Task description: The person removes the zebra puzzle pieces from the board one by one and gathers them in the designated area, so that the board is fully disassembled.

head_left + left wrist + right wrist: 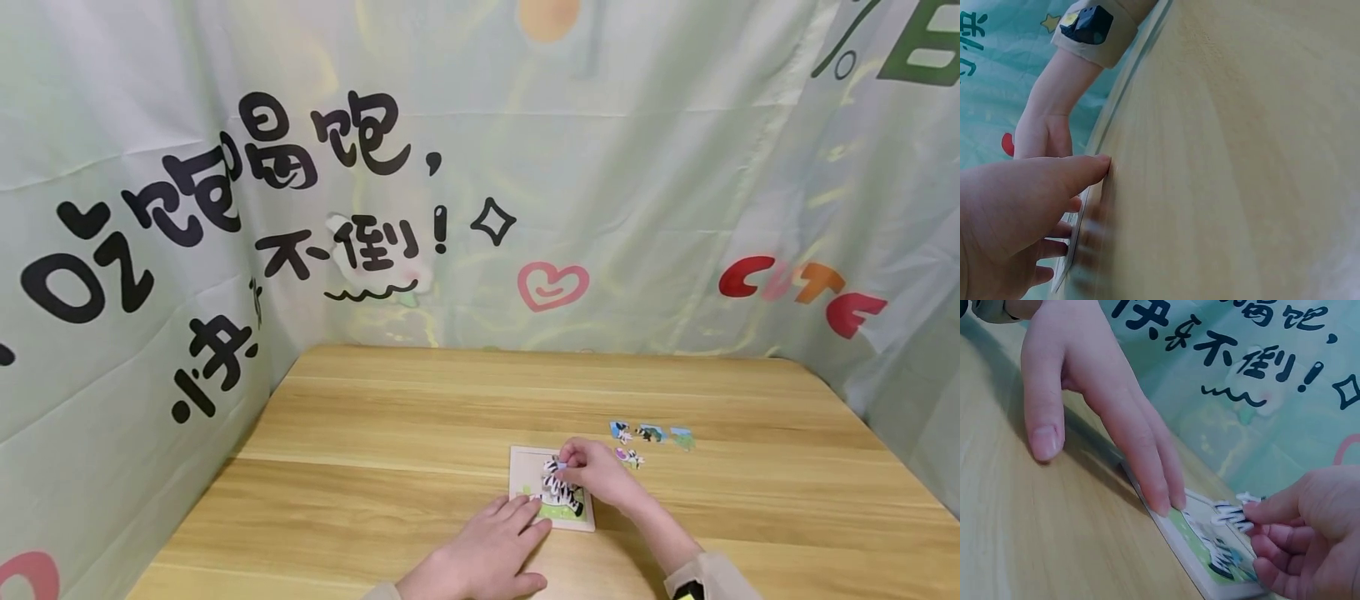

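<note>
A square puzzle board (523, 463) with a pale rim lies on the table, green grass and a striped zebra body (561, 495) showing in its lower part. My right hand (600, 475) pinches a zebra-striped piece (1230, 515) between thumb and fingers, just over the board. The fingers of my left hand (491, 546) are spread and rest on the board's lower left edge, the thumb out on the table. In the left wrist view the left hand (1016, 212) hides most of the board.
Several loose puzzle pieces (651, 433) lie on the table beyond and right of the board, one (630, 457) close to my right hand. Printed curtains (480, 167) stand behind the table (375, 433) and at its sides.
</note>
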`<action>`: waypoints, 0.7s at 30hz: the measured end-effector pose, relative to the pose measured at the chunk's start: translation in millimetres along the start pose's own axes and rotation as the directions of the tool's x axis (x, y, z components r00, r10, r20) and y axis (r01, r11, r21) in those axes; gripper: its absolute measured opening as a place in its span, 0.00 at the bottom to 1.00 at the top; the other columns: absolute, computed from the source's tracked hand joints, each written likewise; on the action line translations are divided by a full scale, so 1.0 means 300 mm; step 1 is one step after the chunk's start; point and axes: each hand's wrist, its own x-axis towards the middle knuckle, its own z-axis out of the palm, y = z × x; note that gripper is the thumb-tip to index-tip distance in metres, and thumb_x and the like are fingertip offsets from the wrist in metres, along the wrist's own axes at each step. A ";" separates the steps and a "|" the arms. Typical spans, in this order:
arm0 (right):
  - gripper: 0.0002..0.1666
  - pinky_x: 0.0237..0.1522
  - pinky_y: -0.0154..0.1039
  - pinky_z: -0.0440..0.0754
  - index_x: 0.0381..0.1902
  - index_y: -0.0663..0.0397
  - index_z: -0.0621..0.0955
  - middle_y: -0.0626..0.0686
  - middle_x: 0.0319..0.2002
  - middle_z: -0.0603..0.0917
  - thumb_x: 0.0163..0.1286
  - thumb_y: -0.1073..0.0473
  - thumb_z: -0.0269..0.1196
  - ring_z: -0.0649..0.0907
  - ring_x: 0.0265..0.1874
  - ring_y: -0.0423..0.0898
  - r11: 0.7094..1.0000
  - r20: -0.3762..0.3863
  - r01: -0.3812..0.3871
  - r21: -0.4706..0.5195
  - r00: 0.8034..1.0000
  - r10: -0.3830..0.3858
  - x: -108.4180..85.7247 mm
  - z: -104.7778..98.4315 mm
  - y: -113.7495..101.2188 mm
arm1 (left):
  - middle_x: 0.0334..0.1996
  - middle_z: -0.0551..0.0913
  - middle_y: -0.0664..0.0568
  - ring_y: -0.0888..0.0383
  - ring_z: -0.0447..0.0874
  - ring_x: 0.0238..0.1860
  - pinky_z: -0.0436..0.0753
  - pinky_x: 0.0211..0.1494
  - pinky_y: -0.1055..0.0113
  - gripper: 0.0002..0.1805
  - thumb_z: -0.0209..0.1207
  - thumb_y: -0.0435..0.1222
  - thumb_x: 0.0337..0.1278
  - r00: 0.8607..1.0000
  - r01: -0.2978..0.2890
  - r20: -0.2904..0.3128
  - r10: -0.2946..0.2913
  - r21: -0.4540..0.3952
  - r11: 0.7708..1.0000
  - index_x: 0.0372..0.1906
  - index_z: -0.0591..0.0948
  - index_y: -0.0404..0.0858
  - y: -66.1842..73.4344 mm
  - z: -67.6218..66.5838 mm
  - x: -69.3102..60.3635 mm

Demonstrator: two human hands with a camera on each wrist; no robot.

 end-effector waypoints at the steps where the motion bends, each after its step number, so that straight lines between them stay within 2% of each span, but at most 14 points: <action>1: 0.09 0.23 0.30 0.71 0.30 0.61 0.75 0.48 0.21 0.74 0.54 0.67 0.66 0.73 0.22 0.41 1.000 0.004 0.016 -0.002 1.000 -0.016 -0.002 -0.009 0.005 | 0.68 0.60 0.50 0.54 0.55 0.69 0.60 0.67 0.59 0.37 0.43 0.63 0.59 1.000 0.000 0.000 0.000 0.000 1.000 0.67 0.65 0.46 0.000 0.000 0.001; 3: 0.10 0.23 0.30 0.71 0.30 0.61 0.74 0.49 0.22 0.74 0.55 0.66 0.66 0.73 0.22 0.41 0.999 0.015 0.036 0.004 0.999 -0.036 -0.008 -0.031 0.014 | 0.68 0.60 0.50 0.54 0.55 0.69 0.60 0.67 0.58 0.37 0.43 0.63 0.59 1.000 -0.001 -0.002 0.001 -0.006 1.000 0.67 0.65 0.46 0.000 0.000 0.001; 6: 0.11 0.22 0.30 0.70 0.31 0.62 0.73 0.50 0.23 0.74 0.56 0.64 0.65 0.72 0.22 0.41 0.999 0.009 0.027 0.031 1.000 -0.027 -0.022 -0.074 0.027 | 0.68 0.60 0.50 0.54 0.55 0.68 0.60 0.67 0.58 0.37 0.44 0.62 0.59 1.000 -0.002 -0.004 0.002 -0.016 1.000 0.67 0.65 0.46 0.000 0.001 0.002; 15: 0.13 0.25 0.34 0.76 0.35 0.67 0.73 0.51 0.24 0.75 0.57 0.66 0.64 0.75 0.23 0.43 0.991 -0.078 -0.083 0.104 0.993 0.091 -0.074 -0.229 0.123 | 0.68 0.60 0.49 0.55 0.55 0.68 0.60 0.67 0.59 0.36 0.44 0.62 0.60 1.000 -0.002 0.002 0.002 -0.017 1.000 0.67 0.65 0.46 -0.001 -0.001 0.001; 21: 0.12 0.27 0.35 0.79 0.36 0.69 0.73 0.51 0.26 0.77 0.58 0.66 0.63 0.76 0.25 0.42 0.984 -0.113 -0.156 0.090 0.980 0.166 -0.116 -0.313 0.195 | 0.68 0.60 0.49 0.54 0.56 0.68 0.60 0.67 0.59 0.36 0.43 0.62 0.60 1.000 -0.006 0.004 0.006 -0.015 1.000 0.67 0.65 0.46 0.000 -0.002 0.002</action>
